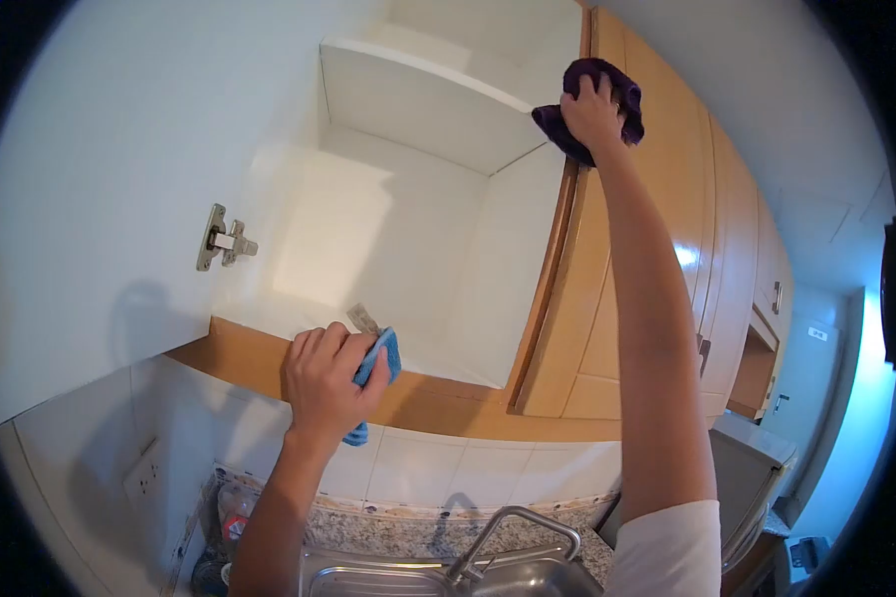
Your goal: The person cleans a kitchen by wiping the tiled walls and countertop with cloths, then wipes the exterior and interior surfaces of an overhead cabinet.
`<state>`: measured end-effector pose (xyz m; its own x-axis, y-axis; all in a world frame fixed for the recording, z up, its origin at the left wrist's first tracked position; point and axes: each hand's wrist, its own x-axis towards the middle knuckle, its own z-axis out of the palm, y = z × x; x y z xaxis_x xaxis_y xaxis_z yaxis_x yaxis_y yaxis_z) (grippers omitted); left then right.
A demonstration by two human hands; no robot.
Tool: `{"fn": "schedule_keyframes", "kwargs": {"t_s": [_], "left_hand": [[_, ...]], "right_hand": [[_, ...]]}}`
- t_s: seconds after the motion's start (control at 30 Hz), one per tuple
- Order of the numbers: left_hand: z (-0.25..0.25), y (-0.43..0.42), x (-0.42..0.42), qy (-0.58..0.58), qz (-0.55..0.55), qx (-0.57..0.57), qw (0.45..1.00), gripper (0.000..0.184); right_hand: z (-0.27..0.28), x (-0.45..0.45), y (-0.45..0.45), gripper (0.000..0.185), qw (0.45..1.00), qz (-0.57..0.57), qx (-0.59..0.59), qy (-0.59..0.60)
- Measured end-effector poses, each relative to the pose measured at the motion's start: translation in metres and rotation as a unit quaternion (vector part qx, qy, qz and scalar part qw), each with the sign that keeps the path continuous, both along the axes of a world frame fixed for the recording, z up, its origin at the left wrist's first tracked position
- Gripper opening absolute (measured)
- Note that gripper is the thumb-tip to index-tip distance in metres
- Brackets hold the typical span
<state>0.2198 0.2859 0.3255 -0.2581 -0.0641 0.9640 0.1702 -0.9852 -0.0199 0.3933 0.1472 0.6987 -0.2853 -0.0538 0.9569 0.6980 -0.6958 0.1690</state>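
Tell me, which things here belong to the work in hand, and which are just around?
In the work:
- purple cloth, under the right hand
- blue cloth, in the left hand
- open cabinet, with both hands close to it

Just around:
- faucet
- sink
- wall socket

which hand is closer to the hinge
Left. The left hand, holding a blue cloth, is below the hinge and to its right; the right hand, on a purple cloth, is higher and farther right, across the cabinet.
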Motion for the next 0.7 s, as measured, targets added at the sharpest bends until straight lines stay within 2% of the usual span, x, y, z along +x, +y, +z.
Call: {"fn": "schedule_keyframes", "kwargs": {"t_s": [0.03,0.07,0.1,0.13,0.2,0.23,0.27,0.3,0.37,0.47,0.53,0.57,0.6,0.67,0.7], "left_hand": [[0.0,0.001,-0.001,0.004,-0.005,0.0,1.0,0.01],[0.0,0.001,-0.001,0.004,-0.006,0.002,1.0,0.01],[0.0,0.003,0.0,-0.003,-0.006,0.01,1.0,0.011],[0.0,0.003,0.0,-0.009,-0.007,0.017,1.0,0.011],[0.0,0.003,-0.002,-0.007,-0.014,0.016,1.0,0.011],[0.0,0.002,-0.002,-0.006,-0.019,0.012,1.0,0.011],[-0.002,0.002,-0.002,-0.007,-0.02,0.011,1.0,0.011],[-0.001,0.001,-0.002,-0.008,-0.024,0.009,1.0,0.011],[-0.001,0.002,-0.002,-0.005,-0.028,0.01,1.0,0.011],[0.0,0.001,-0.003,0.008,-0.025,0.007,1.0,0.011],[0.0,0.002,-0.004,0.01,-0.036,0.01,0.999,0.012],[-0.001,0.002,-0.005,0.007,-0.035,0.01,0.999,0.012],[-0.001,0.001,-0.004,0.007,-0.036,0.001,0.999,0.012],[-0.002,0.0,-0.003,0.004,-0.036,-0.007,0.999,0.012],[-0.002,0.0,-0.003,0.005,-0.035,-0.008,0.999,0.012]], "right_hand": [[0.004,0.004,0.006,0.04,0.996,-0.082,0.024,-0.039],[-0.001,-0.004,0.006,0.035,0.993,-0.119,0.003,-0.024],[-0.014,-0.015,0.005,0.032,0.988,-0.156,-0.017,-0.008],[-0.036,-0.02,0.004,0.026,0.98,-0.192,-0.017,-0.04],[-0.092,-0.014,0.0,0.024,0.97,-0.221,-0.023,-0.096],[-0.131,-0.026,-0.01,0.028,0.972,-0.215,-0.08,-0.054],[-0.167,-0.02,-0.015,0.034,0.961,-0.233,-0.081,-0.123],[-0.19,-0.022,-0.024,0.037,0.963,-0.209,-0.125,-0.116],[-0.189,-0.019,-0.038,0.04,0.971,-0.166,-0.122,-0.125],[-0.118,-0.012,-0.034,0.044,0.974,-0.18,-0.101,-0.097],[-0.059,-0.018,-0.027,0.04,0.982,-0.171,-0.077,-0.034],[-0.025,-0.001,-0.016,0.037,0.983,-0.153,-0.018,-0.101],[0.0,-0.001,-0.005,0.034,0.992,-0.11,-0.006,-0.062],[0.03,-0.012,0.016,0.034,0.997,0.0,-0.072,-0.007],[0.033,-0.022,0.031,0.035,0.986,0.014,-0.162,0.023]]}}
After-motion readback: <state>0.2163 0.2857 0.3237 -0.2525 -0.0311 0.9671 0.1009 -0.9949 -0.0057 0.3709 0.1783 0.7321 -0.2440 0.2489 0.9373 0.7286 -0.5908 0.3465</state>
